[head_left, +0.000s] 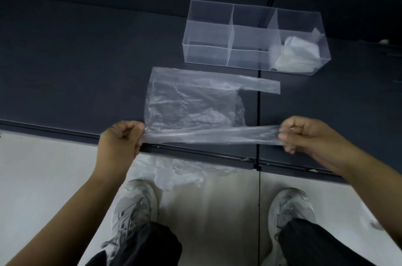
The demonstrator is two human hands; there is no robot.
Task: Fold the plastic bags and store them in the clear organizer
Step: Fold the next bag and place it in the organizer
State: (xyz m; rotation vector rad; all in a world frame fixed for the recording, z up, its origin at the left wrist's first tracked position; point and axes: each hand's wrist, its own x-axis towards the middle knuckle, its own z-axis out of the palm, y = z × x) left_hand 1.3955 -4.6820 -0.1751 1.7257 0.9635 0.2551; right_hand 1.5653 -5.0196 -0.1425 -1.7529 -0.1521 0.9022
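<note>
A clear plastic bag (191,105) lies flat on the dark table (76,65), one handle strip pointing right. Its near edge is lifted and stretched taut between my hands. My left hand (121,139) pinches the left end at the bag's corner; my right hand (304,133) pinches the right end of the near handle strip. Behind the bag stands the clear organizer (217,33) with several compartments. Its right compartment holds folded plastic bags (298,52); the other compartments look empty.
More crumpled clear plastic (182,172) hangs or lies below the table's front edge (195,155), above my grey shoes (134,207) on the pale floor. A seam (259,113) runs front to back across the table. A dark wall stands behind.
</note>
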